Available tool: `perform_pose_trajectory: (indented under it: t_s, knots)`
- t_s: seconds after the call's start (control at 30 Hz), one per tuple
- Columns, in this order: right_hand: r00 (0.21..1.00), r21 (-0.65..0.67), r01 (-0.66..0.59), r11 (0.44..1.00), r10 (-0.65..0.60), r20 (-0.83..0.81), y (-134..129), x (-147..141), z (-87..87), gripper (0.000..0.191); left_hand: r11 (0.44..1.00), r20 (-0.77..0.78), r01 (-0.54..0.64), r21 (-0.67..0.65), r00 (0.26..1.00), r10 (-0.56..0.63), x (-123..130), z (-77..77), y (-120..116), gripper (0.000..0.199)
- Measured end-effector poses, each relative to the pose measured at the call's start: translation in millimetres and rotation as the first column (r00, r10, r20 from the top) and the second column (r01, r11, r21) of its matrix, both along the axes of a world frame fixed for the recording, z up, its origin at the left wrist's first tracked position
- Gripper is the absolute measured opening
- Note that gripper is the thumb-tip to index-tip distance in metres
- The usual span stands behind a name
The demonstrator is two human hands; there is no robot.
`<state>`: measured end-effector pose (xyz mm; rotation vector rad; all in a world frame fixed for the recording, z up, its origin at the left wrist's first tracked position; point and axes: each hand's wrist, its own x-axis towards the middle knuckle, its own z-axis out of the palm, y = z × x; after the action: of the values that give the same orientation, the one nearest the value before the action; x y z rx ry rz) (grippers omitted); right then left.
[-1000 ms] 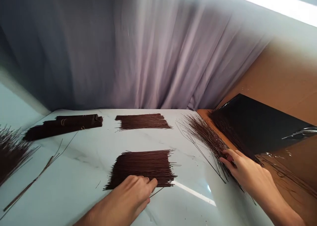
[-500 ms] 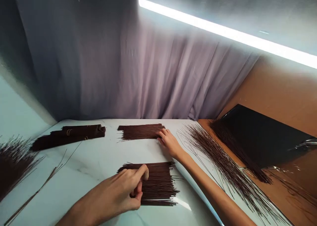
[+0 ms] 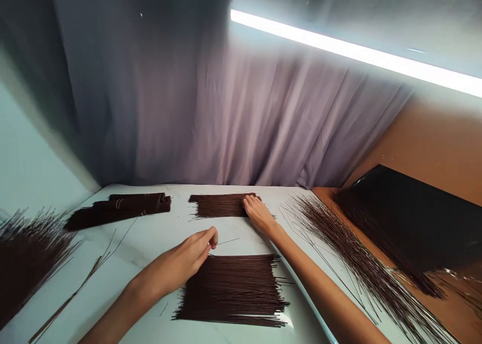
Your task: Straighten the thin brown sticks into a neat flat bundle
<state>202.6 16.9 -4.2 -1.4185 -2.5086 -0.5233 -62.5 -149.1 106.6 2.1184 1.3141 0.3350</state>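
My left hand point(image 3: 198, 248) is closed in a pinch on a thin dark stick point(image 3: 229, 241), which points right from its fingertips. It hovers at the upper left edge of the near mat of brown sticks point(image 3: 233, 289). Farther back lies a smaller mat of brown sticks point(image 3: 220, 206). My right hand point(image 3: 256, 211) rests at that mat's right end with its fingers curled together; what they hold, if anything, is hidden.
Dark rolled bundles point(image 3: 131, 205) lie at the back left. Loose sticks fan out at the far left point(image 3: 30, 253) and along the right point(image 3: 350, 248). A black sheet point(image 3: 410, 213) is on the brown surface. A curtain hangs behind.
My left hand has moved up and back from over the near mat, and a thin stick now shows in its fingers. My right hand stays at the far mat. The view has shifted slightly.
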Motion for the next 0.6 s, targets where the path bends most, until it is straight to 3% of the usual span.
perform_pose_trajectory:
  t_s: [0.23,0.6]
  knots:
    - [0.999,0.015,-0.030,0.999,0.030,-0.024,4,3,1.9,0.034,0.999,0.142,-0.021,-0.049,0.990,0.028,7,-22.1,13,0.015]
    - [0.994,0.058,-0.097,0.994,0.094,0.053,8,-18,-3.4,0.034,0.999,0.148,0.013,-0.044,0.989,-0.006,22,-30.2,3,0.018]
